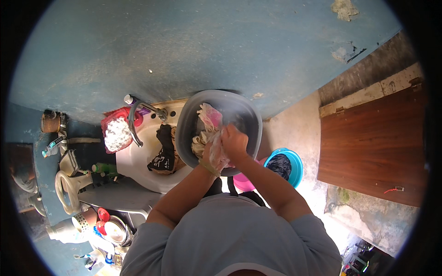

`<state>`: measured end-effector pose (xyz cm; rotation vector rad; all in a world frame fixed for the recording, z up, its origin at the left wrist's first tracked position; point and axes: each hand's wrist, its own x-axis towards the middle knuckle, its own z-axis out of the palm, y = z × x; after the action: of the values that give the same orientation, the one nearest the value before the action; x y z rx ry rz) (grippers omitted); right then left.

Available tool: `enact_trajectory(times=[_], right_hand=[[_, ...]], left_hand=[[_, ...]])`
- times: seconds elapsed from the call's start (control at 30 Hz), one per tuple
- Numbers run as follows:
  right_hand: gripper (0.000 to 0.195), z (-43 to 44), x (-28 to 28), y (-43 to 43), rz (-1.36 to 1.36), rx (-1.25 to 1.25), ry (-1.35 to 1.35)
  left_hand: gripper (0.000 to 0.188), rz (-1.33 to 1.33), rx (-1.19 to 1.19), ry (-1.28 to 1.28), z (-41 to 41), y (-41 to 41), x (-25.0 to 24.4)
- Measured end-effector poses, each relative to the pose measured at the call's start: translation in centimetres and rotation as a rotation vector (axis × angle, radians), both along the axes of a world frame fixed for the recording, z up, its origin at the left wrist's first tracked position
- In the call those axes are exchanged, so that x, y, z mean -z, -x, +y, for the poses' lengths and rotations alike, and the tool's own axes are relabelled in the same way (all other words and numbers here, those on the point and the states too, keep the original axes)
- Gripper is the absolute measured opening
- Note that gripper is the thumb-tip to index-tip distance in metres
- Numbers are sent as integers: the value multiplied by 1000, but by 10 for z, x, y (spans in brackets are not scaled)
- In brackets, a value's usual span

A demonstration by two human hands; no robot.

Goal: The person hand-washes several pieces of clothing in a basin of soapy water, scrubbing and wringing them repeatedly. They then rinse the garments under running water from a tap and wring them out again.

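Observation:
Over a grey plastic basin (184, 141), both of my hands grip one thin, wet-looking whitish-pink cloth (218, 151). My right hand (234, 139) is closed round its upper part. My left hand (207, 156) holds it lower down, partly covered by the fabric. Inside the basin, a white and pink piece of fabric (210, 117) lies toward the wall, and a cream cloth (198, 145) rests beside my left hand. The basin's bottom is partly hidden by the cloths and a hazy glare.
Left of the basin, a white sink (138, 169) holds a black printed cloth (162, 155) under a curved metal faucet (133, 120). A red-edged bag (117, 134) sits beside the faucet. On the right stand a turquoise bucket (297, 169) with black plastic inside and a pink tub (243, 183).

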<state>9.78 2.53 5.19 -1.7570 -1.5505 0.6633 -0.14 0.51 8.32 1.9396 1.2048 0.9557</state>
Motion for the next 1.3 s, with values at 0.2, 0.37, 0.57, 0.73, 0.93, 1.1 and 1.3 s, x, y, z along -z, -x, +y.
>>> enact_trajectory(times=[0.2,0.37,0.57,0.73,0.93,1.1,1.3], right_hand=[[11,-42,-34,30,65,-326,-516],[9,-1,4,-11,-225,-155,-260],[10,-34,-22,25,-103,-267,-517],[13,-3,2,-2,-326,-174,-205],[12,-34,-25,24,-325,-225,-489],[13,-3,5,1,-349,-198,-261],[12,-27,-30,25,-347,-134,-418]], left_hand=[[42,-1435,28,1007,-9,16,124],[41,-1184,-4,1067,0,-1,41],[39,-1477,158,1081,-4,21,119],[42,103,66,33,-4,9,33],[47,-521,93,681,3,20,131],[41,211,72,-85,0,5,31],[48,-1218,312,789,-3,19,91]])
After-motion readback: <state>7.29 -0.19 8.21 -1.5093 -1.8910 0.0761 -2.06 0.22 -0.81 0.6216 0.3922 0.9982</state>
